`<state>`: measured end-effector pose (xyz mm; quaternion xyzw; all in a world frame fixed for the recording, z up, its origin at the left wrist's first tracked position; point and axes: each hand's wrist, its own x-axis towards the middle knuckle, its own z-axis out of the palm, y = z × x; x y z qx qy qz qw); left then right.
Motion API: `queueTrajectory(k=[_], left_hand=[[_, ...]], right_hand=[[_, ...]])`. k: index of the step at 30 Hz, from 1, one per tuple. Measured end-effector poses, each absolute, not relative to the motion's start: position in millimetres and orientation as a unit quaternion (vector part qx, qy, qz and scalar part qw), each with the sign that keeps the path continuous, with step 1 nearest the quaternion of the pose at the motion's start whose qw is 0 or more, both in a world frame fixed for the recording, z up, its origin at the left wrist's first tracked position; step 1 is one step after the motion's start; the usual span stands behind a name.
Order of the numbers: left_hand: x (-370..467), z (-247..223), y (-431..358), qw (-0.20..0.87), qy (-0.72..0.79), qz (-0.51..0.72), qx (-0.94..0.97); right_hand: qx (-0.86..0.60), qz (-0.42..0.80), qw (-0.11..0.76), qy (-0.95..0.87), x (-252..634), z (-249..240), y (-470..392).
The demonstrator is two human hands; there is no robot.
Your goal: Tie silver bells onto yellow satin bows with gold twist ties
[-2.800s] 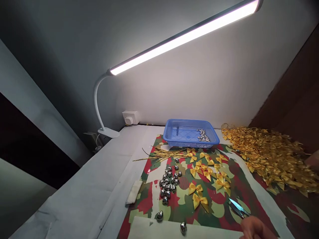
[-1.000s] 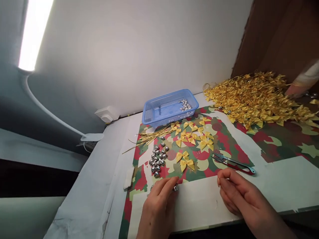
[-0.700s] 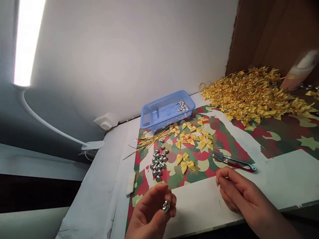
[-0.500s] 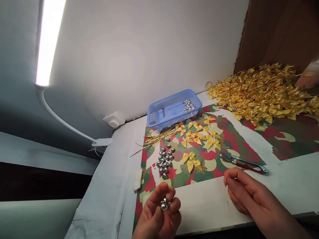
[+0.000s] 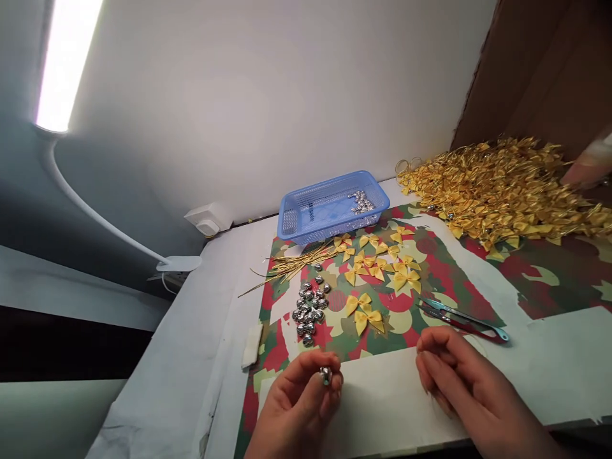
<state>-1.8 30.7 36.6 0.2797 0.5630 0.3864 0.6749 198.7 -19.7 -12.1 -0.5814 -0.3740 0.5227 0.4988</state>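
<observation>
My left hand (image 5: 306, 401) is closed at the front edge of the table, with a silver jingle bell (image 5: 326, 375) pinched between thumb and fingertips. To its right, my right hand (image 5: 461, 382) has thumb and forefinger pressed together; a faint thin strand shows near it, but what it grips is too fine to make out. Several loose silver bells (image 5: 308, 312) lie beyond my left hand. Yellow ribbon bows (image 5: 366, 319) are spread on the patterned sheet between and beyond the hands. Thread snips (image 5: 463, 319) lie just beyond my right hand.
A blue basket (image 5: 306, 239) with small silver bells stands against the wall. Gold wire ties (image 5: 296, 262) lie before it. A large heap of gold bows (image 5: 507, 197) fills the back right, beside cardboard (image 5: 530, 76) and another person's hand (image 5: 588, 162). A lamp (image 5: 71, 64) stands left.
My left hand has turned, so the bell now shows at the fingertips, slightly higher and to the right. My right hand has shifted a little left. The view has tilted slightly.
</observation>
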Motion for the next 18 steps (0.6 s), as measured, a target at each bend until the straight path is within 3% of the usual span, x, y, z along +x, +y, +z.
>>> queueTrajectory(k=[2, 7, 12, 18], left_hand=[[-4, 28, 38, 0.610, 0.591, 0.368, 0.378], [-3, 8, 50, 0.290, 0.592, 0.333, 0.675], [4, -9, 50, 0.250, 0.561, 0.353, 0.706], [0, -8, 39, 0.249, 0.555, 0.379, 0.698]], right_hand=[[-0.607, 0.468, 0.483, -0.423, 201, -10, -13], [-0.620, 0.314, 0.391, -0.603, 201, -4, 16], [-0.654, 0.227, 0.286, -0.662, 189, -13, 40], [-0.648, 0.224, 0.271, -0.676, 189, -17, 35]])
